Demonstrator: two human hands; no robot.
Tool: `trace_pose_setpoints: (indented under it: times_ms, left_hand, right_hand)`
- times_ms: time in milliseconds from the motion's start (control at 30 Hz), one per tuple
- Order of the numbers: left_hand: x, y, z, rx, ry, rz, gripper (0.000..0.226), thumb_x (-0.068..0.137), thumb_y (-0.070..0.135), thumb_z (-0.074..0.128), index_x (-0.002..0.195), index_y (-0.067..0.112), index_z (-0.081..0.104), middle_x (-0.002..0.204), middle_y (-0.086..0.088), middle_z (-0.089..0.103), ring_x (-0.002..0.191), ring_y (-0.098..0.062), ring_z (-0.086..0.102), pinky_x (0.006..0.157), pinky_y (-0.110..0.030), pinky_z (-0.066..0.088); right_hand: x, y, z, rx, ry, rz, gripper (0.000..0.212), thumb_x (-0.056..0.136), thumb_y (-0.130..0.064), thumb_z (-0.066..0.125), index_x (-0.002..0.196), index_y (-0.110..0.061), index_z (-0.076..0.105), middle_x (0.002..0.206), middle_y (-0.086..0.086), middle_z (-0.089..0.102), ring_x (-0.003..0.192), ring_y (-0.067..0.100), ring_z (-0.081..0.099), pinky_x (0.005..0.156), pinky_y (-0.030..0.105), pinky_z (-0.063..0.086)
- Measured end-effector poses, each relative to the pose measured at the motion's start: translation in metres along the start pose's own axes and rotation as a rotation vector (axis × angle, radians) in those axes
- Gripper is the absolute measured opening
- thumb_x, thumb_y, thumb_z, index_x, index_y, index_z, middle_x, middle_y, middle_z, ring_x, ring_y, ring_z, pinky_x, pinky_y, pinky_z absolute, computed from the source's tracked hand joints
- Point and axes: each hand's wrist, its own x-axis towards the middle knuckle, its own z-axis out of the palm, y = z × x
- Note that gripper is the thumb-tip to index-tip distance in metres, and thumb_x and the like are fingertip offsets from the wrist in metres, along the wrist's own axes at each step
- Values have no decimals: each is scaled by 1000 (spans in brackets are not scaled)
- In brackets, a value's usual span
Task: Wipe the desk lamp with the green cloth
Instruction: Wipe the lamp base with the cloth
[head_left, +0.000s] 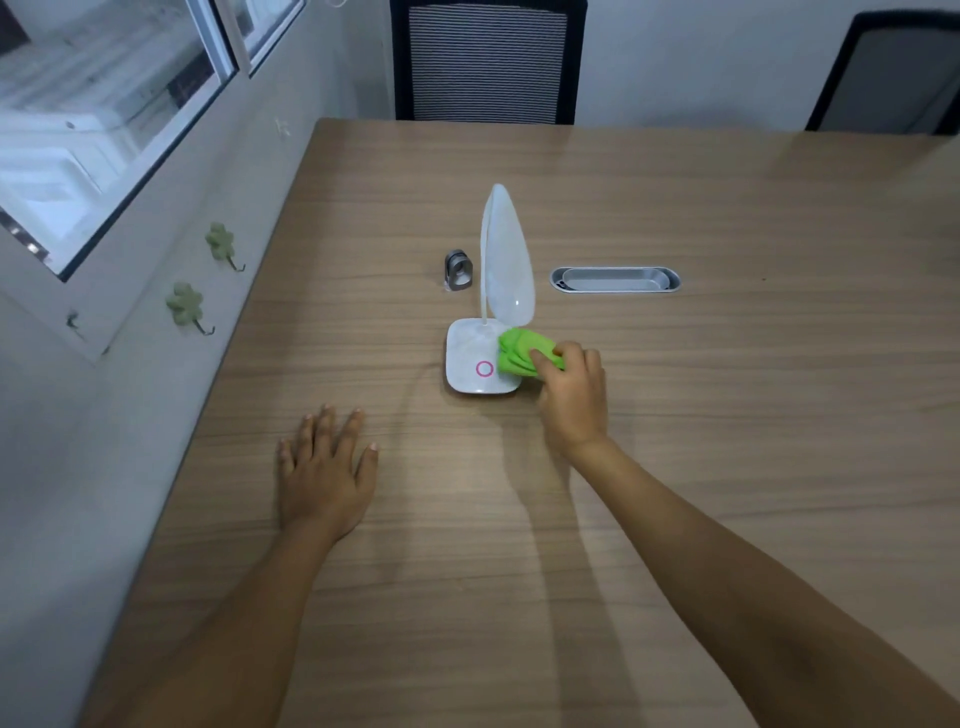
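The right hand (571, 395) grips the bunched green cloth (522, 353), pressing it on the desk lamp (480, 358) base's right edge; the left hand (324, 467) lies flat and empty on the table (727, 415); unsteadied, the light, glossy plastic lamp might slide or tip its tall leaf-shaped head.

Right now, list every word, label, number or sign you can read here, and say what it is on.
No readable text anywhere.
Desk lamp: only a pink ring symbol on its white base, no letters or digits.
Green cloth, in the right hand: unprinted.
Small metal object beside the lamp: any marking is too small to read.
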Motion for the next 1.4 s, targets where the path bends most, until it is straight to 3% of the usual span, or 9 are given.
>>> trace_pose_setpoints:
  times_ms: [133,200,267,400,567,667,1067,1200,1400]
  left_hand:
    - [-1,-1,0,-12,-1,-2,66,84,57,13,146,36,26,159,-2,22,148,-27,14,119,-51,9]
    - [0,0,0,-10,2,-2,67,84,58,12,146,36,26,159,-2,22,148,-27,14,119,-50,9]
    - [0,0,-1,-8,10,-3,69,83,58,10,146,36,27,159,-2,23,147,-27,15,118,-51,10]
    - [1,0,0,-4,-1,-4,71,81,59,8,146,36,26,159,-3,22,147,-27,15,118,-51,10]
    - [-1,1,-1,-12,18,1,67,83,57,13,145,36,29,158,-4,27,147,-28,19,118,-52,13]
    - [-2,2,-3,-10,19,12,65,84,56,16,145,36,29,158,-3,26,147,-27,19,118,-51,12]
    - [1,0,3,-65,74,-8,59,85,55,28,141,39,34,156,-1,31,145,-25,23,117,-47,8]
    - [2,1,4,-48,104,-7,57,85,55,33,138,38,41,153,-2,38,142,-26,32,113,-44,7]
    - [2,1,4,-41,113,-8,57,84,54,35,138,38,41,152,-2,39,141,-26,33,113,-44,8]
  right_hand:
    - [-5,-17,5,-29,-125,-194,30,70,-5,65,96,-18,74,91,15,68,77,38,62,64,36,53]
    - [-7,-8,3,-63,-211,-159,27,81,-11,56,103,-16,71,101,17,65,91,40,59,74,41,51]
    - [-6,10,6,-97,-160,-104,37,81,-19,41,98,-14,73,95,19,66,85,42,60,70,42,52]
    - [-1,22,5,-78,11,-128,39,73,-13,43,97,-16,73,87,13,69,71,35,61,62,34,52]
    - [15,-41,7,36,179,-329,36,70,-12,47,98,-14,71,82,4,72,67,29,61,61,32,42]
    - [32,-85,21,117,205,-435,33,67,-6,51,91,-11,72,80,5,73,64,29,63,55,31,49]
    - [75,-143,80,-51,-189,-391,32,66,-8,49,81,-13,76,75,9,73,62,32,67,53,30,54]
    - [66,-144,83,89,-416,-321,38,86,-11,51,123,-14,61,131,16,58,113,37,58,85,40,51]
    - [50,-129,95,123,-578,-390,48,94,-16,42,141,-15,37,155,11,30,144,27,25,119,42,18]
